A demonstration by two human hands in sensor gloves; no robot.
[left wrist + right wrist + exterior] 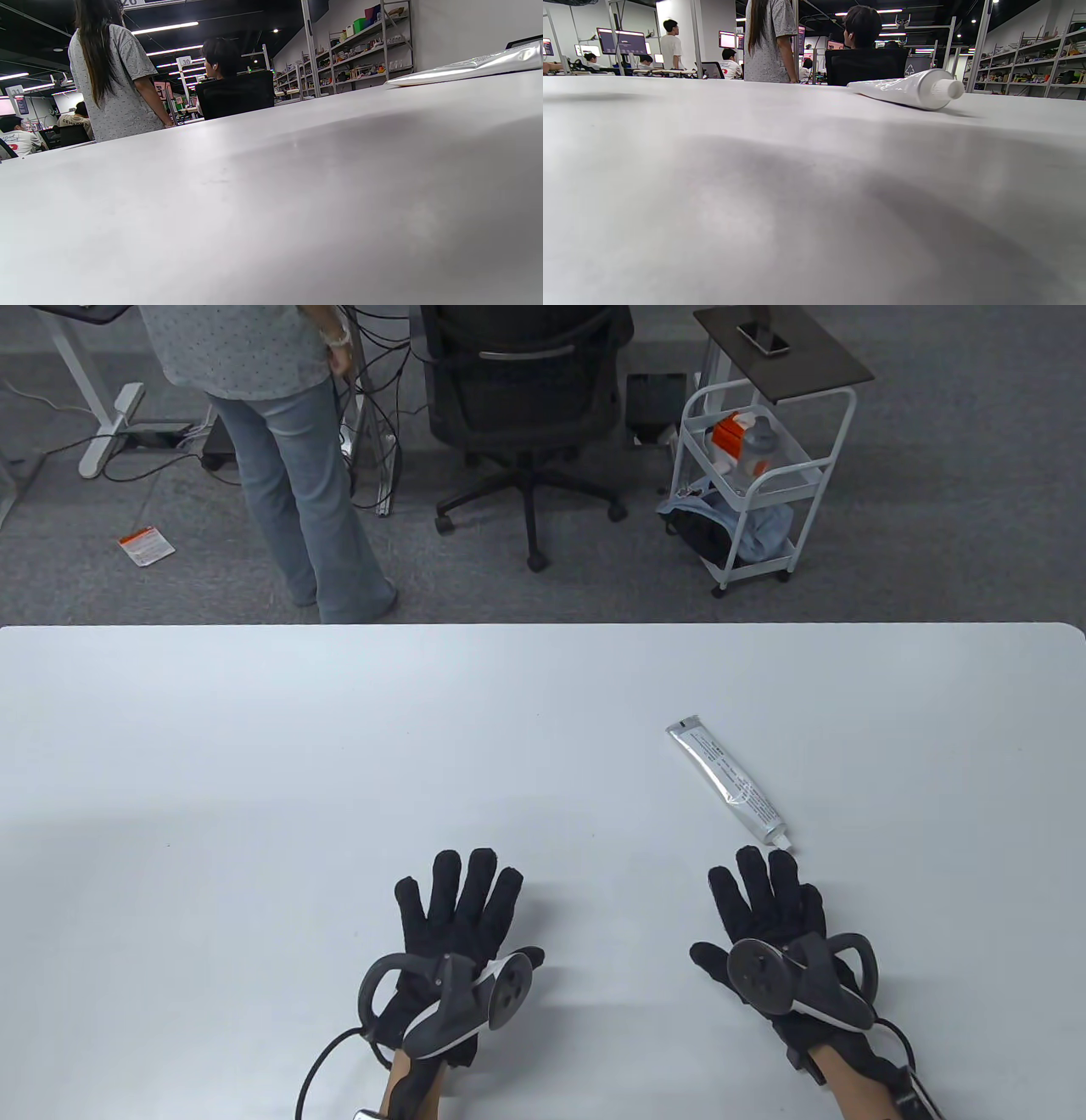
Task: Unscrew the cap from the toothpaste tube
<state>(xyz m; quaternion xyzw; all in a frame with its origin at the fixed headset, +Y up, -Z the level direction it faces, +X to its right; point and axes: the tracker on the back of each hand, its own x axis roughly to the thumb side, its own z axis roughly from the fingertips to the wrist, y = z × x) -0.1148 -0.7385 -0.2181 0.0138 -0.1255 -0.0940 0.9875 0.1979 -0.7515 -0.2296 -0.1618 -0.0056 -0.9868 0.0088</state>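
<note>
A silver-white toothpaste tube (730, 783) lies flat on the white table (339, 746), right of centre, with its white cap (782, 842) on and pointing toward me. The tube also shows in the right wrist view (903, 90), cap (949, 89) to the right, and its flat end shows in the left wrist view (471, 66). My right hand (768, 899) rests flat on the table with fingers spread, its fingertips just short of the cap, not touching it. My left hand (454, 908) rests flat and empty near the table's front middle.
Beyond the table's far edge a person (280, 432) stands at the left, a black office chair (526, 398) stands in the middle, and a white cart (755, 475) stands at the right.
</note>
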